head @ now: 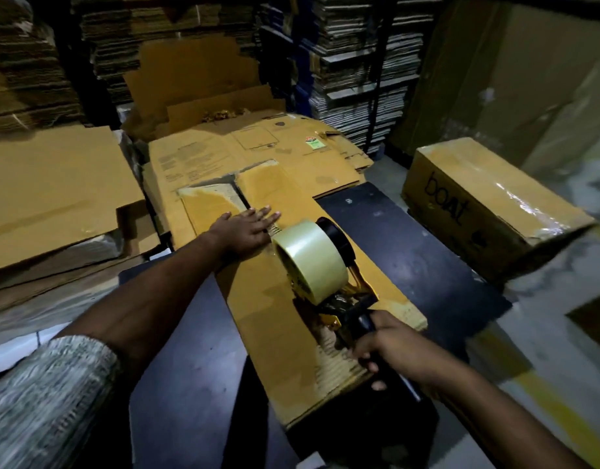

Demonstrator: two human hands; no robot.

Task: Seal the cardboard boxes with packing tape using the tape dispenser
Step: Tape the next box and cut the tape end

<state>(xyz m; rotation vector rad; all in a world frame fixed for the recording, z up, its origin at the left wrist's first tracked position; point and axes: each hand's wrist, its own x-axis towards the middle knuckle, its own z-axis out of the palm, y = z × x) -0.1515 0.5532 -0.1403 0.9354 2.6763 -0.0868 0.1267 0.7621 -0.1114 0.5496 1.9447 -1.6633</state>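
Two hands share this pass: your right hand [386, 350] curls tightly round the black handle of the tape dispenser [325, 265], while your left hand [244, 228] lies flat, fingers straight, on the cardboard box [274, 316] ahead of the roll. The box sits on a dark table [410, 252] with the dispenser's mouth touching its top, near your end.

To lay the strip well, keep the dispenser's front pressed low against the board and run it along the seam in one even stroke, and keep the flat palm holding the flaps down and the box from sliding. That palm lies right in the roll's path, so it likely needs to shift aside.

A taped box marked "boat" [488, 204] stands well apart on your right. Flattened printed cartons [258, 154] lie just beyond your left hand, and stacked cardboard sheets [359, 62] fill the shelves behind.
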